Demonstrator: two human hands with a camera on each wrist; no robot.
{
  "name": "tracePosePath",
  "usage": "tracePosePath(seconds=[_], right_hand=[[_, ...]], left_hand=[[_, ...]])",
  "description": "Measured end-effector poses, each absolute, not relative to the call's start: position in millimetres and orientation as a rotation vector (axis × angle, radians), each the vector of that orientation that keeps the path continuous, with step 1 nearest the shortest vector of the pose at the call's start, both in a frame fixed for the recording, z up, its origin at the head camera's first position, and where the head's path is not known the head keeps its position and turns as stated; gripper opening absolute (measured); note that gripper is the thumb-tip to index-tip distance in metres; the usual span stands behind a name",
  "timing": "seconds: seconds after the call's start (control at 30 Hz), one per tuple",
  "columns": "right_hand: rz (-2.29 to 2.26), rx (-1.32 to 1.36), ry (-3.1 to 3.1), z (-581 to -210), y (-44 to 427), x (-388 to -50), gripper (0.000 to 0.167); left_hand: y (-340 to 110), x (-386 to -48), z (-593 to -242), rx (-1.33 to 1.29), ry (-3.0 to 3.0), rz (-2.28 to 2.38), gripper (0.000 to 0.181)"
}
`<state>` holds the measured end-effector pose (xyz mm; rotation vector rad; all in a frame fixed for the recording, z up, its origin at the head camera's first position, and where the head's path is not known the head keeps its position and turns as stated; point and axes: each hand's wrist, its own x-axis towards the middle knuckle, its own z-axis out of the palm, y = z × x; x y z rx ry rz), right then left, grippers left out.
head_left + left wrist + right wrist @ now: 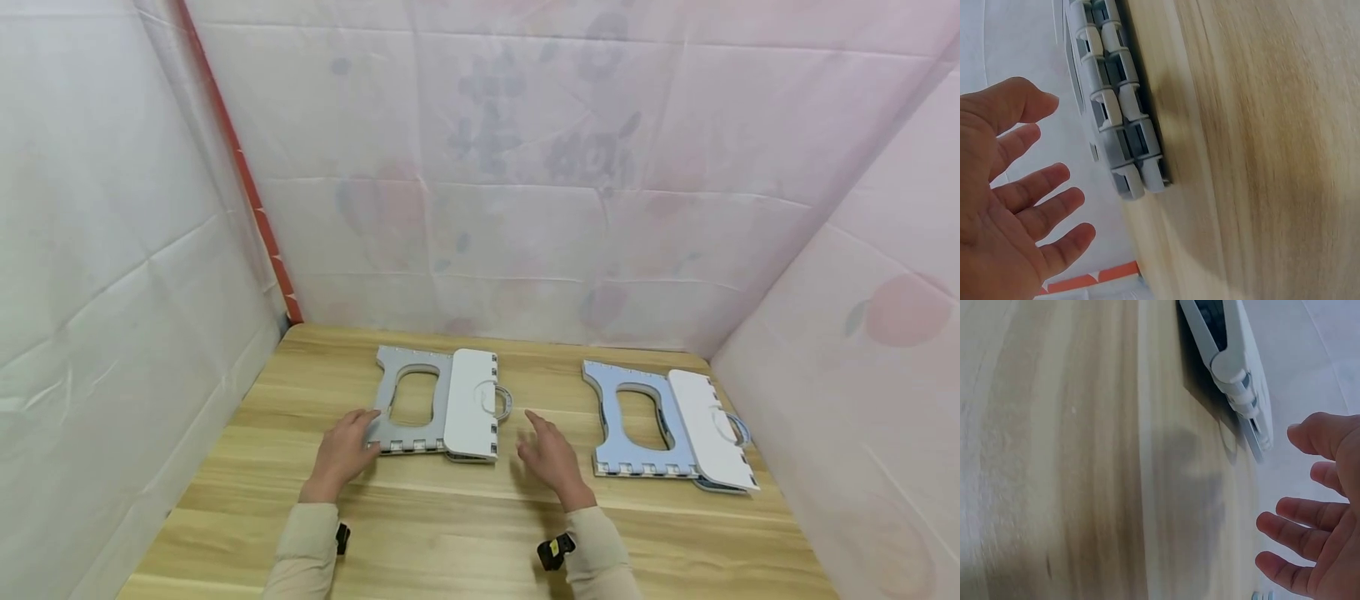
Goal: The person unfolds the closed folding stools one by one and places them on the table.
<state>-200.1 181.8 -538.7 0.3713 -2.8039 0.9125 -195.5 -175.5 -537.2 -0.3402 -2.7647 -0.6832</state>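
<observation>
A folded grey-and-white folding step stool (470, 408) lies flat on the wooden table, its small carry handle (505, 402) pointing right. My left hand (345, 450) hovers by the stool's lower left corner, fingers loosely spread. In the left wrist view, a gap separates that hand from the hinged edge (1113, 94). To the right of the handle is my right hand (553, 458), fingers apart and holding nothing. The right wrist view shows the white end of the stool (1232, 369) beyond the thumb, not touched.
Another folded step stool, blue and white (641, 460), lies on the table right of my right hand, with its handle (741, 430) toward the right. Pale printed sheets (525, 250) enclose the table (450, 533) at the back and sides. A red strip (247, 175) runs down the back left corner.
</observation>
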Motion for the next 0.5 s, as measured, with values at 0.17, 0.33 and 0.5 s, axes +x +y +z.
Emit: tracePosePath(seconds=[0.17, 0.33, 0.5], right_hand=[[0.954, 0.392, -2.796, -542, 177, -203, 0.057], [1.003, 0.385, -2.801, -545, 174, -204, 0.057], [1.137, 0.396, -2.788, -548, 170, -203, 0.056]], left_hand=[[-179, -197, -543, -0.31, -2.776, -0.731, 0.055], [-181, -196, -547, -0.315, -2.768, -0.752, 0.054], [-183, -195, -548, -0.282, -2.803, -0.8, 0.057]])
